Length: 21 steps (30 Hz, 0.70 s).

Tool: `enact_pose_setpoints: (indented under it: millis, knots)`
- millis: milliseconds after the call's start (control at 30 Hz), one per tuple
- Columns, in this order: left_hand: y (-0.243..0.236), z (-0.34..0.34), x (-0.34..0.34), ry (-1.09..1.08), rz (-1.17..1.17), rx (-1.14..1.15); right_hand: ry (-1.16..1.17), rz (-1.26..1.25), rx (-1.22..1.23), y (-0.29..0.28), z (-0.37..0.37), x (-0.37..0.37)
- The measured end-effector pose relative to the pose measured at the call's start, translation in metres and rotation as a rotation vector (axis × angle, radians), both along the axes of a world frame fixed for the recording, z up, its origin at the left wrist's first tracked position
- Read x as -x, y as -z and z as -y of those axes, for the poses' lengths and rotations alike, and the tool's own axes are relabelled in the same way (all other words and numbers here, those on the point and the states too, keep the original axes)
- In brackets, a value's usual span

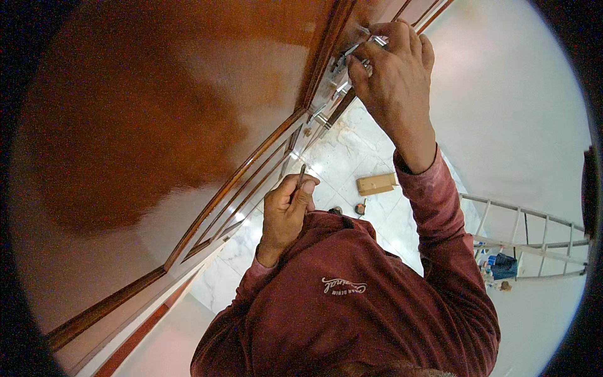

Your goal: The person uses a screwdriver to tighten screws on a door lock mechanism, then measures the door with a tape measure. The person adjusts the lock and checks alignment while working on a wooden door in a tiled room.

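A glossy reddish-brown wooden door takes up the left side, and shiny metal door hardware is fixed along its edge. My right hand is raised to that edge, its fingers closed round a silvery metal lock fitting. Part of the fitting is hidden behind the fingers. Lower down, in front of my chest, my left hand pinches a short, thin dark rod pointing up. The rod's lower end is inside the fist, so its exact kind does not show. A metal bolt or knob sticks out below the right hand.
On the marble-look floor lie an open cardboard box and a small round orange-and-dark object. A metal ladder stands at the right, with a blue container by it. A pale wall rises on the right.
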<state>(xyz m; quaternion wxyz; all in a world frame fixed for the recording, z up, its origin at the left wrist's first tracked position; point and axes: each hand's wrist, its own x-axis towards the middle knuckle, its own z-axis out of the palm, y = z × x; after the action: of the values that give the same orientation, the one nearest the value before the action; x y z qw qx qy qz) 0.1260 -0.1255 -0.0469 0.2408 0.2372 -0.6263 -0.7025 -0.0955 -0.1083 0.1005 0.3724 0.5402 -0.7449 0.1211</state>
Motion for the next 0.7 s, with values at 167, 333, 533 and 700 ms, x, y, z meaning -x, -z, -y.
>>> enact_pose_setpoints:
  millis: [167, 333, 533, 700]
  knots:
    - [0.003, -0.005, -0.005, 0.052, -0.014, 0.013, -0.005, 0.026, -0.058, 0.002, 0.002, -0.002]
    - [0.013, -0.007, -0.007, 0.14, -0.051, 0.02, 0.002, 0.204, -0.043, 0.006, 0.006, -0.004]
    - [0.018, -0.007, -0.008, 0.214, -0.048, 0.056, 0.007, 0.001, 0.045, 0.012, 0.004, -0.015]
    - [0.013, -0.003, 0.001, 0.117, -0.127, -0.279, -0.174, 0.068, 0.157, 0.006, -0.022, -0.044]
